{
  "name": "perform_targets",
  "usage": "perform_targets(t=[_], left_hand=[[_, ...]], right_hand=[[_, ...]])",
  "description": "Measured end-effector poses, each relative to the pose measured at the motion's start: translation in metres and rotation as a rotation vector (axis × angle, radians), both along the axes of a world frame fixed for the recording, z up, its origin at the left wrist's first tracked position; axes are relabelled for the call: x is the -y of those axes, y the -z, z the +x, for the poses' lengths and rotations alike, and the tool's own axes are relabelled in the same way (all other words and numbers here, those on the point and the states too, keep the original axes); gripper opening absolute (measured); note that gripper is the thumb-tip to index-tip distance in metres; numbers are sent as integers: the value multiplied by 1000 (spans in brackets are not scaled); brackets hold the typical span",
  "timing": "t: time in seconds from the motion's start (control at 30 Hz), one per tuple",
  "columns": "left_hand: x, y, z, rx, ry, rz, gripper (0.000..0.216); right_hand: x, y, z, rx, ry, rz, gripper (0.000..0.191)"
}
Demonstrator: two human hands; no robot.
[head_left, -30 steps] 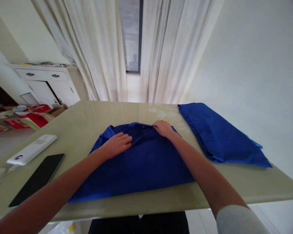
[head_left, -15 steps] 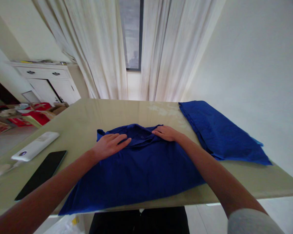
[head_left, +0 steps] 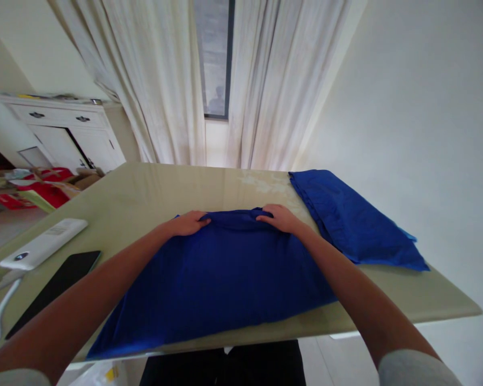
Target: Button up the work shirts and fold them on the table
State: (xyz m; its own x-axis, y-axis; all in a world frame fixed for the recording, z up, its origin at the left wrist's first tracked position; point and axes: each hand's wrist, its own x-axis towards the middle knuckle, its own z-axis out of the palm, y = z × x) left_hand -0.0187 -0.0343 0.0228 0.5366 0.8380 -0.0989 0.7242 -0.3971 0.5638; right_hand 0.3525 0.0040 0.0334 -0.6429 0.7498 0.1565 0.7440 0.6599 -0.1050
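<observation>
blue garment [head_left: 225,279] lies flat on the pale table [head_left: 145,187], directly in front of me, its near edge hanging slightly over the table's front edge. my left hand [head_left: 187,223] rests at the far left corner of its top edge, fingers together and curled down over the cloth. my right hand [head_left: 279,218] sits at the far right end of that same edge, fingers together, pressed onto the fabric; whether either hand pinches a fold or only presses it, i cannot tell. both hands touch the garment, one at each end of its far edge, with the raised fold of cloth running between them.

second blue cloth [head_left: 346,220] lies folded to my right, just beside the right hand, not touched by it.

writing: none readable. the white remote [head_left: 40,250] carries a small printed patch, too blurred to read. the black phone [head_left: 56,287] shows a dark screen.

counts: blue textiles, two. hands, two, both mine. remote, one. phone, one. a white cable [head_left: 0,316] curves at the left edge, one. white cabinet [head_left: 60,134] with two dark handles visible stands beyond the table, left. curtains [head_left: 156,80] hang on both sides of the window.
</observation>
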Motion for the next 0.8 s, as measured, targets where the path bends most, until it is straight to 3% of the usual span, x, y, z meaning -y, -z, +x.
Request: perform_targets(t=[0.1,0.27,0.37,0.5,0.6,0.8], left_hand=[[-5,9,-7,-64,-202,-19,52],[-11,20,-18,-410,-399,196,61],[-7,18,-33,-542,-435,260,67],[-3,13,-42,-611,-460,413,49],[-8,20,-26,-501,-379,513,50],[-26,57,22,-321,-290,358,76]], right_hand=[[-11,6,-4,-17,193,164,52],[-17,41,-22,84,449,256,48],[-15,57,-22,47,554,304,49],[-5,49,-22,-40,524,406,42],[17,36,-21,-65,482,385,42],[98,34,39,5,784,131,71]])
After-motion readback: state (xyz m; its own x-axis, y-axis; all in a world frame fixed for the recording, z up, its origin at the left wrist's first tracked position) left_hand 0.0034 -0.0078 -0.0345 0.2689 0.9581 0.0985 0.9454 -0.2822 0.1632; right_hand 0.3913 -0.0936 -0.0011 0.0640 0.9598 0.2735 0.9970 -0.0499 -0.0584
